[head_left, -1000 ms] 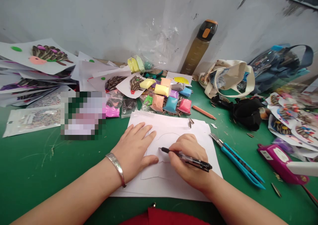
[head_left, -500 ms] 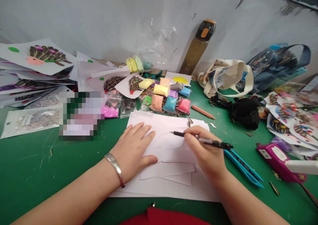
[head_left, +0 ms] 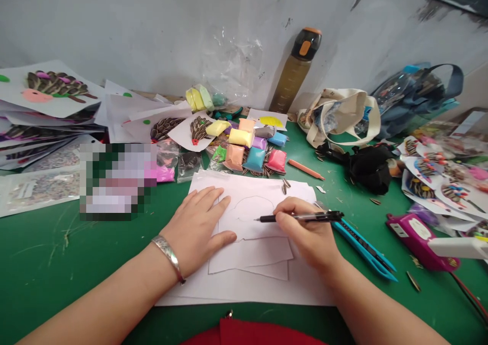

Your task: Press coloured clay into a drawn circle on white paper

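White paper sheets (head_left: 183, 290) lie stacked on the green table, with torn paper pieces (head_left: 251, 253) on top. My left hand (head_left: 202, 223) rests flat on the paper's left side, fingers spread and holding nothing; a silver bracelet is on its wrist. In my right hand (head_left: 305, 233) is a black pen (head_left: 312, 216), gripped between thumb and fingers. The pen points left, its tip at or just above the paper, beside a thin curved outline (head_left: 254, 197). A couple of striped seeds (head_left: 285, 184) lie on the sheet's upper right.
Colourful clay packets (head_left: 255, 158) sit behind the paper. Blue tweezers (head_left: 366, 251) and a magenta device (head_left: 419, 241) are at the right. A tall bottle (head_left: 292, 75) leans against the wall, near a cream bag (head_left: 343, 114). Seed-decorated pictures (head_left: 57, 88) are piled at the left.
My right hand has moved the pen tip from the upper right of the outline to its lower part. My left hand stays flat on the paper. The whole view has shifted slightly.
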`<state>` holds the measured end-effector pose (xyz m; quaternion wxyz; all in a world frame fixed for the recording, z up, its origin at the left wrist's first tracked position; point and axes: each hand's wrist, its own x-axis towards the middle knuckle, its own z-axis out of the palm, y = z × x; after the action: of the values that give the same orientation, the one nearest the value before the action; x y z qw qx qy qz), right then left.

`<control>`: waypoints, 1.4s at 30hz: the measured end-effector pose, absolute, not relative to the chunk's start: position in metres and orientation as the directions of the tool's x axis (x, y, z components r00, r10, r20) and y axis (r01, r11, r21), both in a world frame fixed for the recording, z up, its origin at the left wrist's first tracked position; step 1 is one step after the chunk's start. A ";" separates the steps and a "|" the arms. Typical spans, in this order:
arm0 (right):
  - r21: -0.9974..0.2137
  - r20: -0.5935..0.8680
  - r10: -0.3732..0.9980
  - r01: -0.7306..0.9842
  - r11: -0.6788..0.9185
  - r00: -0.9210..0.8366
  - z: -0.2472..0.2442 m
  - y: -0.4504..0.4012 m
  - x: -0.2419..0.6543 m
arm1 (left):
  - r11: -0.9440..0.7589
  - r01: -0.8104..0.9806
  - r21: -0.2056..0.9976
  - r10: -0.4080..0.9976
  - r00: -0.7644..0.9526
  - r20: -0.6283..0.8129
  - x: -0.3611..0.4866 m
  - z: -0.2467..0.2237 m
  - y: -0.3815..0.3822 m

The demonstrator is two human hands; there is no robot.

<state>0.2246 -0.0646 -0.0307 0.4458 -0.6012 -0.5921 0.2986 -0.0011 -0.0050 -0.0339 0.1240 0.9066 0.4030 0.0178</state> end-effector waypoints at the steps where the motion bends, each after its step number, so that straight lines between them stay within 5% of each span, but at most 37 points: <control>1: -0.890 0.156 0.982 0.447 0.092 0.109 -0.031 -0.065 0.222 | -0.643 0.727 0.242 0.735 0.674 -0.071 -0.001 -0.033 -0.005; 27: -0.914 0.049 0.995 0.405 0.010 0.088 -0.034 -0.063 0.216 | -0.642 0.729 0.237 0.733 0.674 -0.091 0.000 -0.032 -0.005; 42: -0.910 0.041 0.967 0.409 -0.068 0.253 -0.031 -0.057 0.233 | -0.646 0.727 0.231 0.733 0.676 -0.075 -0.001 -0.037 -0.004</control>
<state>0.2331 -0.0571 -0.0306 0.4391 -0.6584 -0.5225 0.3173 -0.0015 -0.0040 -0.0370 0.1219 0.9072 0.4025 0.0126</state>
